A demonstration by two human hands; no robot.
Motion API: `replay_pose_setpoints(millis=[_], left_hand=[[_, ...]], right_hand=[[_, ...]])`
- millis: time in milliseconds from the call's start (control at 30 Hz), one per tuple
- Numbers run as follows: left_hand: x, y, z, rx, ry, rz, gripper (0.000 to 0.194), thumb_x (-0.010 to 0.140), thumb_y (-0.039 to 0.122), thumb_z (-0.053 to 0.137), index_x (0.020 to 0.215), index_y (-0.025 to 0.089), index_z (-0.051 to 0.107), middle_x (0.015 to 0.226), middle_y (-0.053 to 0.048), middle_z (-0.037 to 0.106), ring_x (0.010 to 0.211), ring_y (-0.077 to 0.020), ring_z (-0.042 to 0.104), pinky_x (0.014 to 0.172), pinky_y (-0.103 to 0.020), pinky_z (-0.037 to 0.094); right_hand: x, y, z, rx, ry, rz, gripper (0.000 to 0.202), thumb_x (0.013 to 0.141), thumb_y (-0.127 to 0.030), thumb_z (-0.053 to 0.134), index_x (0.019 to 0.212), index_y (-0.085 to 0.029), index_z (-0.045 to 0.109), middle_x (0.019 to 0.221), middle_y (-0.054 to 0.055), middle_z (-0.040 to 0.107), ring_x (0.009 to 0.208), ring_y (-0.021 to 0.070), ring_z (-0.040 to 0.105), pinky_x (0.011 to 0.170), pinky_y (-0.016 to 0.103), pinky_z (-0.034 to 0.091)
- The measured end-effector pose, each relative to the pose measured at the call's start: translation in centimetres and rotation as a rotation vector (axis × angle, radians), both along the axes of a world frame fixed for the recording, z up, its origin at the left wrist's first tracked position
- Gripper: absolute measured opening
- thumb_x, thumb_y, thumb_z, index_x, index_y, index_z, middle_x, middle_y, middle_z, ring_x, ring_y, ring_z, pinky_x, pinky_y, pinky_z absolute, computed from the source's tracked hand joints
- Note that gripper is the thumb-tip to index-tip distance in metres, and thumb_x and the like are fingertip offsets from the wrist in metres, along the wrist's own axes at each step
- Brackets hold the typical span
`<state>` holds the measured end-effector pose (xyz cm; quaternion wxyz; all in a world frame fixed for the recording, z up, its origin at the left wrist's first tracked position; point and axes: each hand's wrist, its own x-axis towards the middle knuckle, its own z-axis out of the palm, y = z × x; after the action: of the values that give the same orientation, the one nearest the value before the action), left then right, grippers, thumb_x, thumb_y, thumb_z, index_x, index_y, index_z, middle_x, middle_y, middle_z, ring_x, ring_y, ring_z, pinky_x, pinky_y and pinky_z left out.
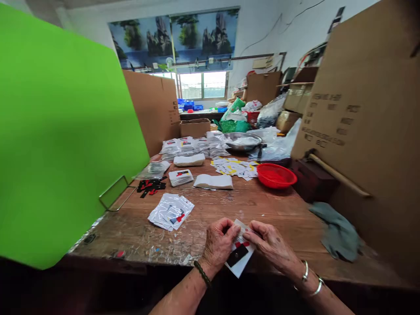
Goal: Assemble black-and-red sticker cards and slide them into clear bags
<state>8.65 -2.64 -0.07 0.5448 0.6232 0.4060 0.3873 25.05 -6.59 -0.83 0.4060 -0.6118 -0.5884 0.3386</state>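
white card (242,267) with a black piece (237,255) and a red piece (242,244) on its face, held at the near edge of the bench (256,203), its far end pinched between the two hands. the left hand (219,243) grips the upper left edge, fingers curled and thumb pressed on the card; the right hand (271,245) closes on the upper right edge, its fingers bent over the card top. the card's lower end sticks out below the fingers, tilted, towards the near side.

left of the hands, on the bench, lies a loose stack of bagged cards (171,211). farther left is a heap of black and red pieces (151,186), and beyond the stack a neat pile of cards (181,177). a red bowl (276,175) sits far right of the white and yellow slips (234,168), and a grey-green cloth (337,232) lies near the right side.
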Motion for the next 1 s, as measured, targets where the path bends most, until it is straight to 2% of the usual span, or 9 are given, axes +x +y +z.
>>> replay_pose_setpoints(millis=[167,300,400,467,567,667,733,867,1000], left_hand=[[-4.4,1.9,0.2,0.087,0.153,-0.018,0.018,0.076,0.032,0.057,0.067,0.018,0.062,0.06,0.002,0.054,0.058,-0.0122,0.045,0.055,-0.024,0.032],[-8.6,5.6,0.6,0.192,0.401,0.206,0.018,0.077,0.029,0.055,0.064,0.018,0.061,0.06,0.002,0.056,0.058,-0.0131,0.049,0.057,-0.024,0.033],[-11.1,8.5,0.8,0.231,0.557,0.364,0.016,0.076,0.026,0.056,0.063,0.018,0.06,0.058,0.001,0.056,0.058,-0.0141,0.05,0.058,-0.025,0.033],[-12.3,9.9,0.8,0.248,0.59,0.414,0.016,0.077,0.026,0.057,0.064,0.019,0.061,0.059,0.0,0.057,0.061,-0.016,0.052,0.062,-0.027,0.035],[-13.7,11.1,0.5,0.323,0.644,0.459,0.009,0.075,0.026,0.061,0.074,0.019,0.066,0.079,-0.006,0.066,0.083,-0.0216,0.057,0.079,-0.032,0.038],[-15.4,12.0,-0.2,0.32,0.698,0.53,0.031,0.067,0.029,0.072,0.095,0.018,0.065,0.112,-0.012,0.064,0.113,-0.029,0.051,0.099,-0.039,0.032],[-16.6,12.7,-0.8,0.197,0.68,0.559,0.041,0.061,0.034,0.077,0.096,0.018,0.063,0.118,-0.015,0.062,0.12,-0.0329,0.048,0.102,-0.041,0.03],[-18.0,13.9,-1.3,0.024,0.56,0.527,0.042,0.047,0.031,0.084,0.08,0.019,0.061,0.096,-0.012,0.07,0.11,-0.0335,0.058,0.09,-0.035,0.041],[-17.8,14.6,-1.2,-0.104,0.429,0.425,0.036,0.042,0.023,0.086,0.064,0.021,0.058,0.062,-0.003,0.066,0.075,-0.0281,0.067,0.063,-0.031,0.046]], right_hand=[[-3.1,2.7,-1.5,-0.126,0.256,0.101,0.041,0.07,-0.06,0.065,0.066,-0.021,0.053,0.062,0.0,0.052,0.058,0.0138,0.043,0.052,0.026,0.034],[-7.8,6.0,-3.5,-0.09,0.389,0.055,0.047,0.067,-0.052,0.068,0.1,-0.02,0.057,0.083,0.003,0.058,0.063,0.0157,0.053,0.056,0.029,0.045],[-12.0,8.3,-4.8,0.039,0.275,0.026,0.046,0.069,-0.034,0.062,0.111,-0.019,0.053,0.098,0.006,0.055,0.065,0.0156,0.055,0.063,0.034,0.051],[-14.5,9.5,-5.3,0.174,0.173,-0.008,0.052,0.069,-0.023,0.057,0.12,-0.019,0.051,0.109,0.01,0.052,0.076,0.0188,0.058,0.073,0.037,0.053],[-17.2,10.7,-5.7,0.272,0.028,-0.011,0.068,0.065,-0.012,0.054,0.132,-0.019,0.046,0.115,0.011,0.049,0.099,0.0249,0.057,0.091,0.041,0.05],[-18.4,11.3,-6.0,0.246,-0.113,0.042,0.064,0.064,-0.008,0.054,0.127,-0.019,0.053,0.112,0.011,0.048,0.101,0.0267,0.056,0.094,0.04,0.048],[-18.5,11.4,-6.1,0.239,-0.18,0.068,0.054,0.065,-0.007,0.054,0.118,-0.021,0.059,0.11,0.011,0.048,0.098,0.0266,0.056,0.092,0.039,0.049],[-18.2,11.4,-6.5,0.244,-0.22,0.102,0.047,0.068,-0.01,0.056,0.112,-0.024,0.061,0.109,0.01,0.049,0.101,0.0278,0.055,0.093,0.04,0.048],[-17.9,11.4,-6.6,0.249,-0.166,0.13,0.049,0.07,-0.01,0.055,0.118,-0.023,0.059,0.112,0.01,0.049,0.106,0.0267,0.054,0.097,0.038,0.046]])
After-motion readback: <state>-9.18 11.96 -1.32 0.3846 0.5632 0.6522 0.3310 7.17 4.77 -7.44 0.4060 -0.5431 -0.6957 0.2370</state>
